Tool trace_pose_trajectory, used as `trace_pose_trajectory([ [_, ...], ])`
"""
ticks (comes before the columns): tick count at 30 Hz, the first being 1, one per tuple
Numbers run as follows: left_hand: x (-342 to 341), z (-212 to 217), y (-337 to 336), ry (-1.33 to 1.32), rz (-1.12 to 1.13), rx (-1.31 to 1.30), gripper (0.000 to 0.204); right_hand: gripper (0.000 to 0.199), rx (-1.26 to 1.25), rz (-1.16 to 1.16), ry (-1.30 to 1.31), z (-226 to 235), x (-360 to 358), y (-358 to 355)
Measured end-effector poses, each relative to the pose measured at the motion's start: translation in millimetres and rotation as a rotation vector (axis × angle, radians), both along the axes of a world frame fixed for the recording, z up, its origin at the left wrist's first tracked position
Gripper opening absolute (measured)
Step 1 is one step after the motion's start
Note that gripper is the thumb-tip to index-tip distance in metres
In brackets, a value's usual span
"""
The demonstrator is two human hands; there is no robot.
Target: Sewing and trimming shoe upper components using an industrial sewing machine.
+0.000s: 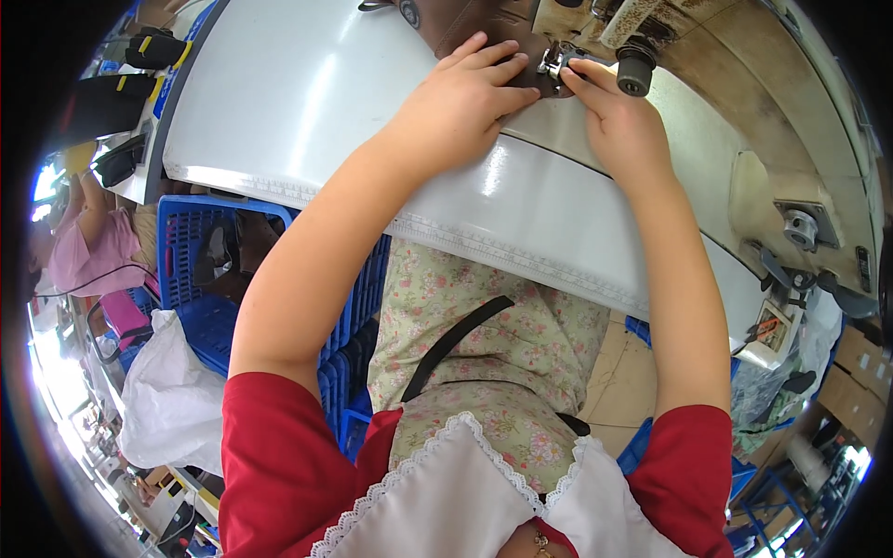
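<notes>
A brown leather-like piece [465,23] with a stitched seam and a dark round patch lies at the far edge of the white table, reaching under the metal presser foot [553,63] of a sewing machine. My left hand [474,93] rests flat on it, fingers spread, the thumb pointing toward the foot. On the other side, my right hand [625,116] has its fingertips drawn together right beside the foot. Whatever those fingertips hold is too small and covered to make out. The needle cannot be seen clearly.
The worn machine body [744,84] arches over the right side, with a black knob [635,73] close to my right hand. A printed ruler strip [465,244] follows the table's near edge. Blue crates [200,279] and a white sack [167,395] stand left; a person in pink [93,251] sits beyond.
</notes>
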State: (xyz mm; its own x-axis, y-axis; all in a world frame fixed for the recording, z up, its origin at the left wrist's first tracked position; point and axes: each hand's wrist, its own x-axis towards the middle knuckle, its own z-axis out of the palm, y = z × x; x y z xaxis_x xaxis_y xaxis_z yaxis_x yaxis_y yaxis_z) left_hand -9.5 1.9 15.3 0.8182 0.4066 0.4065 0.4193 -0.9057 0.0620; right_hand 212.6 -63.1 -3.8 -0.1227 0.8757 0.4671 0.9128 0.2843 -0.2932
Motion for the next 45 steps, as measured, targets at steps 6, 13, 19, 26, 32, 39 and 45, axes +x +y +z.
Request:
trace_pose_trajectory([
  [6,0.7,1.3,-0.2,0.030,-0.007,-0.047,0.050,0.035,-0.040,-0.038,0.018,1.0,-0.7,-1.0],
  [13,3.9,2.7,-9.7,0.041,0.046,-0.036,0.054,0.038,-0.038,-0.037,-0.100,2.9,0.0,-2.4],
  [19,-2.2,-3.7,-5.1,-0.061,0.001,-0.097,0.055,0.031,0.052,-0.009,-0.014,1.7,-4.4,-2.5],
  [26,-1.7,-6.1,-1.9,-0.087,-0.038,-0.144,0.055,0.032,0.044,-0.020,-0.015,0.0,-1.7,-1.8],
  [32,-2.1,-4.7,3.0,-0.096,-0.057,-0.149,0.053,0.032,0.023,-0.043,-0.017,1.0,-3.9,-1.8],
  [39,-2.7,-4.4,10.3,-0.094,-0.060,-0.156,0.043,0.035,0.042,-0.027,-0.045,2.8,-5.6,-0.8],
  [45,-3.6,-6.4,14.6,-0.095,-0.049,-0.139,0.042,0.036,0.064,-0.025,-0.070,4.6,-8.8,-0.4],
])
